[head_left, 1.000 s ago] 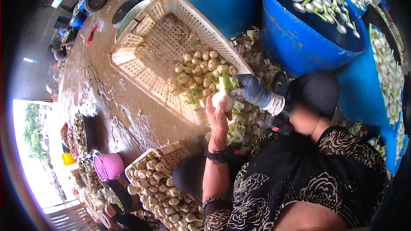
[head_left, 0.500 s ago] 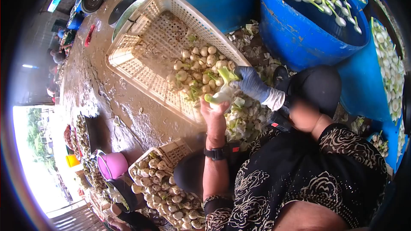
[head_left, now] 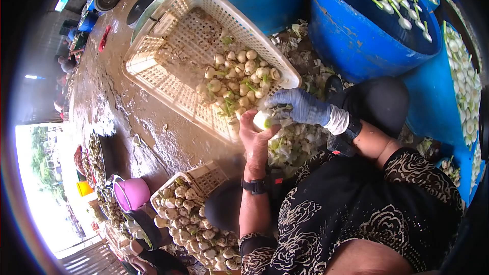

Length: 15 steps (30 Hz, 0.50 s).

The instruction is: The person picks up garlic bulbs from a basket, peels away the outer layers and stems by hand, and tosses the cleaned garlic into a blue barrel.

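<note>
My left hand point(head_left: 255, 135), bare and with a black watch at the wrist, has its fingers closed round a smooth white bulb point(head_left: 264, 119) with some green on it. Just to the right, my right hand point(head_left: 300, 106) wears a blue-grey glove over a white cuff. Its fingers are curled beside the bulb, over a pale, leafy-looking bit that I cannot make out. Beyond both hands, a cream plastic crate point(head_left: 168, 79) lies tilted, with round pale bulbs point(head_left: 239, 74) gathered at its near end. Pale green peelings point(head_left: 290, 147) are heaped below the hands.
A blue tub point(head_left: 336, 35) of water at upper right holds floating white bulbs with green stalks. More blue containers with bulbs line the right edge. Lower left are another crate of unpeeled bulbs point(head_left: 191, 219) and a pink bucket point(head_left: 131, 193). The floor point(head_left: 112, 102) is wet.
The gloved right hand has come off the bulb's green stalk and moved slightly down, closer to my left hand. The bulb has turned in my left hand, and its long stalk no longer shows.
</note>
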Tool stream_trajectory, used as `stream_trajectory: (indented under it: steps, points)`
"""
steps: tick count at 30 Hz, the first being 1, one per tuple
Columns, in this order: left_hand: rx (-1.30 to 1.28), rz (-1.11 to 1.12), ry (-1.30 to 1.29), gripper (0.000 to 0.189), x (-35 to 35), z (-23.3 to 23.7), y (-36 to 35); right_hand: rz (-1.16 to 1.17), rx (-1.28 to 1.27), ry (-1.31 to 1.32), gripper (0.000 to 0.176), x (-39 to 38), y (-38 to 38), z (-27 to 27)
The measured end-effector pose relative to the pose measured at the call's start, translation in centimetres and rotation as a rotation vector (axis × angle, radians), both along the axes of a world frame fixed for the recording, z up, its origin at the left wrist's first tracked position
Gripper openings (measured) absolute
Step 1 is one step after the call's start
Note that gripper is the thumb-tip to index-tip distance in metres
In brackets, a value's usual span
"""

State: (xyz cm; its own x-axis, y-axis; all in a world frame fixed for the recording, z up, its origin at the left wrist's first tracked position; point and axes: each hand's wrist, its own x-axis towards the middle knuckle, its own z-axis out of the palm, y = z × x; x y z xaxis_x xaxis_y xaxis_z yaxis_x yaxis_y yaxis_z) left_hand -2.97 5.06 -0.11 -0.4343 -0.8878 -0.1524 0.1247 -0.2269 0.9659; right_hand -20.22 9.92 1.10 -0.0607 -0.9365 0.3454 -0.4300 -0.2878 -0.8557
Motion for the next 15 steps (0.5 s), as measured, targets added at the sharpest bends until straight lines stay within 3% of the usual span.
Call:
stream_trajectory:
  steps: [3,5,8,12,15]
  points:
    - [-0.025,-0.009,-0.139,0.062,0.3,-0.8,0.3,-0.002,0.037,0.153,0.021,0.8,0.1,0.1]
    - [-0.028,0.0,-0.124,0.058,0.3,-0.8,0.5,-0.027,0.026,0.121,0.019,1.0,0.2,-0.5]
    - [0.169,-0.121,0.032,0.055,0.5,-0.7,0.4,-0.082,0.076,0.23,0.015,0.7,-0.1,-1.4]
    - [0.256,-0.168,0.24,0.062,0.3,0.6,0.2,-0.144,0.21,-0.11,0.016,0.0,-0.2,-2.1]
    - [0.256,-0.109,0.177,0.057,0.0,0.9,0.3,-0.105,0.272,-0.267,0.02,-0.4,0.0,-1.3]
